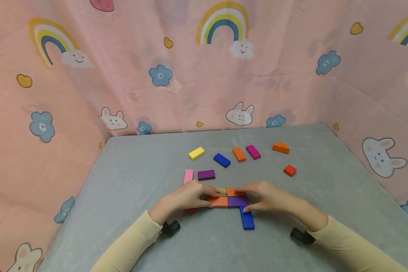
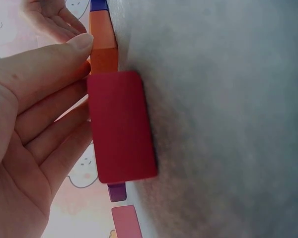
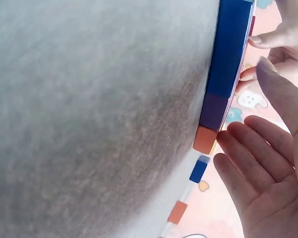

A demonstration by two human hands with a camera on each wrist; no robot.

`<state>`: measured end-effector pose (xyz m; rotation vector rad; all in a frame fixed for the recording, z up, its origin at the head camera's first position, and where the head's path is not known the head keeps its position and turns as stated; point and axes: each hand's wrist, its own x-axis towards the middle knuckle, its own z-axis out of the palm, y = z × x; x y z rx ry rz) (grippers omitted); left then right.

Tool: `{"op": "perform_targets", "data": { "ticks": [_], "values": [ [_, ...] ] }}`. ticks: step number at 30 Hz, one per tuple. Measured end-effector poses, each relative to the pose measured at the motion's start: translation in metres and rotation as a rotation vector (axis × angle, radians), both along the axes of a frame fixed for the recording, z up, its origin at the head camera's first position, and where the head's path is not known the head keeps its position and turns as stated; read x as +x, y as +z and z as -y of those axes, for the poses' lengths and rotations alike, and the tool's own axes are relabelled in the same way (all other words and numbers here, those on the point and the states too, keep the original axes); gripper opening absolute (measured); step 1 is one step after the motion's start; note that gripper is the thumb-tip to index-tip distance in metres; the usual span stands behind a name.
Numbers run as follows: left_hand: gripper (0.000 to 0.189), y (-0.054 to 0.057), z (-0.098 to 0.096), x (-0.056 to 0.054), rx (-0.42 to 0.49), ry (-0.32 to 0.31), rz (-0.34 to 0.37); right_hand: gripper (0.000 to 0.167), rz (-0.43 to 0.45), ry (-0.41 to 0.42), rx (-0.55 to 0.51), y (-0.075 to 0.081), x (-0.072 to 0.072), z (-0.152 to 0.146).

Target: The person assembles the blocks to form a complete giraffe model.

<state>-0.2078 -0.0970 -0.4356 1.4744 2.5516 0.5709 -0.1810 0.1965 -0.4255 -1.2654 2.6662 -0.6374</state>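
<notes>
Curtain: pink cloth printed with rainbows, flowers and rabbits, behind the grey table.
Left hand: the left hand, in a cream sleeve, reaches in with thumb and fingers spread apart; the thumb is at the left orange block, the index fingertip at the wood-coloured block.
Pink block: the pink block lies just beyond that hand.
Dark red block: the dark red block lies close to the left hand, partly hidden by it from the head view.
Yellow block: the yellow block lies farther back, tilted.
Purple bar: the purple bar lies right of the pink one.
Joined group: between the hands, the left orange block meets the violet block end to end; behind them sit the wood-coloured block and the right orange block, side by side.
Back row: blue bar, orange bar, magenta bar, set apart.
Near blue block: the near blue block points toward the person, its far end at the violet block.
Right hand: the right hand has its fingers extended and spread, index on the right orange block, thumb over the near blue block's far end.
Far right: an orange triangle and a small red block.
</notes>
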Motion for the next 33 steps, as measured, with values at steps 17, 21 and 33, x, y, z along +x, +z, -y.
{"op": "perform_targets", "data": {
  "ticks": [17, 21, 33],
  "values": [
    [0.035, 0.0007, -0.0004, 0.0016, -0.025, 0.013, -0.007, 0.056, 0.045, -0.006, 0.047, 0.0001, 0.003, 0.0026],
    [0.035, 0.0007, -0.0006, 0.0014, -0.027, 0.01, -0.007, 0.056, 0.03, -0.006, 0.041, -0.0008, 0.0028, 0.002],
    [0.034, 0.0014, 0.0027, -0.0008, 0.101, -0.013, 0.041, 0.058, 0.035, -0.006, 0.041, -0.0024, -0.0003, 0.0008]
  ]
}}
